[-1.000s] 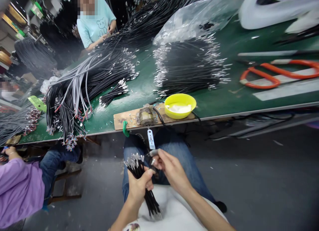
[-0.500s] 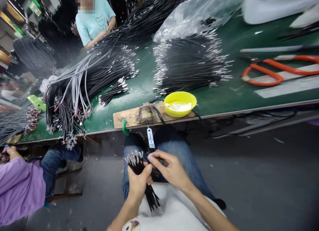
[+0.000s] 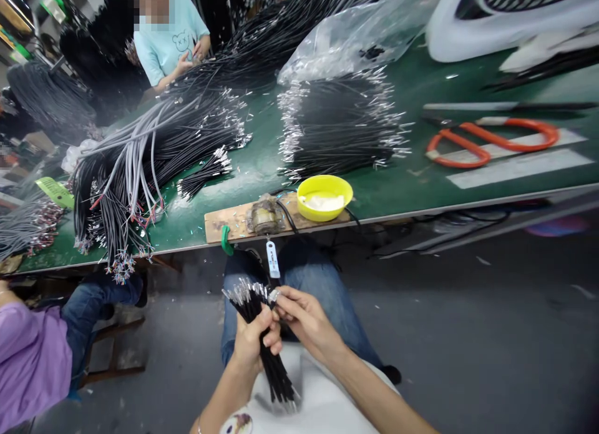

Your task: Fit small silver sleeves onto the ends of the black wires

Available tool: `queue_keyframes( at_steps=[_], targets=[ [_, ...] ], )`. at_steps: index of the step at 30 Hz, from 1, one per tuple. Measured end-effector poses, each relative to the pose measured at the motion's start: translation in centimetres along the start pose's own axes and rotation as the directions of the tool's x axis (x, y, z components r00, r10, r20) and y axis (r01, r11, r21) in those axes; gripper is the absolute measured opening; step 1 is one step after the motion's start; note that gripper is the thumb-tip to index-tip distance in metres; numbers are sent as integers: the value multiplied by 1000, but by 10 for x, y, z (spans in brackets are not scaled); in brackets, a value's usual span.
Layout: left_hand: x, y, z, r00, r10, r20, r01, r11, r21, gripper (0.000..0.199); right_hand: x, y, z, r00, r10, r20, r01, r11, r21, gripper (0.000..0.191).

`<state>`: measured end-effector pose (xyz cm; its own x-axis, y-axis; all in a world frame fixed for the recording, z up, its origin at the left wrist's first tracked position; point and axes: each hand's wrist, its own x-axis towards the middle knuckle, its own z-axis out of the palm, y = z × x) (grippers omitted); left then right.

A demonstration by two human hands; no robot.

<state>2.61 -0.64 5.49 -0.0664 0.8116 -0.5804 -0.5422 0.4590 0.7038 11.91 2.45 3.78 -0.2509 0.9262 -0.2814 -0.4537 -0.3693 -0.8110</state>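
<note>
My left hand [image 3: 255, 340] is wrapped round a bundle of short black cables [image 3: 279, 381] with stripped, silvery ends. The bundle stands tilted over my lap, its upper ends fanned out above my fist. Close against its right side, my right hand [image 3: 309, 321] is closed, thumb and fingertips pinching the silvery end of a cable [image 3: 274, 294]. The fingers partly hide that cable. Just beyond the hands, a small motor-like device [image 3: 264, 217] sits on a wooden board [image 3: 215, 228], with a white-blue tag [image 3: 272, 259] hanging from its front.
On the green table [image 3: 397, 197] stands a yellow bowl [image 3: 349, 190] with white material inside. Behind it lies a broad stack of black cables [image 3: 341, 122]. Orange-handled scissors [image 3: 468, 156] lie right; grey cables [image 3: 140, 128] spread left. Co-workers sit across the table [image 3: 171, 47] and at left [image 3: 32, 353].
The view has swung slightly, so the table things sit further left. My right hand's fingertips have closed in against the bundle's upper right side. My left hand still grips the bundle.
</note>
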Motion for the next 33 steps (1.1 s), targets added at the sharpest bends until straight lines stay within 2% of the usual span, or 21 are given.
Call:
queue_keyframes(
  at_steps=[4,7,10,14,18,20,21,22,24,27,30,33],
  targets=[
    [2,5,-2,998,-32,61,29,999,42,49,3,-11,-5,998,32,53,-33,999,29,37],
    [4,7,-2,996,-38,84,32,997,70,48,4,-19,-8,996,11,87,-7,999,-49,36],
    [5,7,-2,995,-22,100,13,996,90,49,4,-20,-7,997,-39,63,49,987,-155,34],
    [3,5,3,995,22,100,-33,994,105,47,3,-10,-3,996,-83,-15,78,976,-202,37],
    [5,6,8,999,36,12,-38,991,130,49,1,-9,-2,966,-231,-117,185,932,-313,29],
    [8,10,8,999,20,-28,-16,988,150,51,2,-12,-4,939,-319,-132,249,891,-379,24],
    [9,12,7,999,13,-31,-8,987,162,52,3,-14,-5,943,-315,-112,252,890,-379,23],
    [10,15,6,1000,11,-24,-6,985,172,52,5,-17,-7,963,-261,-70,222,913,-344,24],
    [12,20,4,1000,21,-6,-20,981,194,51,9,-20,-10,996,-67,59,79,971,-226,30],
    [11,29,5,998,63,17,-65,971,230,47,16,-26,-15,955,173,242,-145,981,-127,40],
    [11,34,8,994,110,19,-111,957,269,40,26,-34,-20,930,244,276,-212,967,-138,37],
    [11,35,9,974,228,-13,-209,914,349,31,42,-46,-22,947,227,229,-201,971,-131,34]
  ],
)
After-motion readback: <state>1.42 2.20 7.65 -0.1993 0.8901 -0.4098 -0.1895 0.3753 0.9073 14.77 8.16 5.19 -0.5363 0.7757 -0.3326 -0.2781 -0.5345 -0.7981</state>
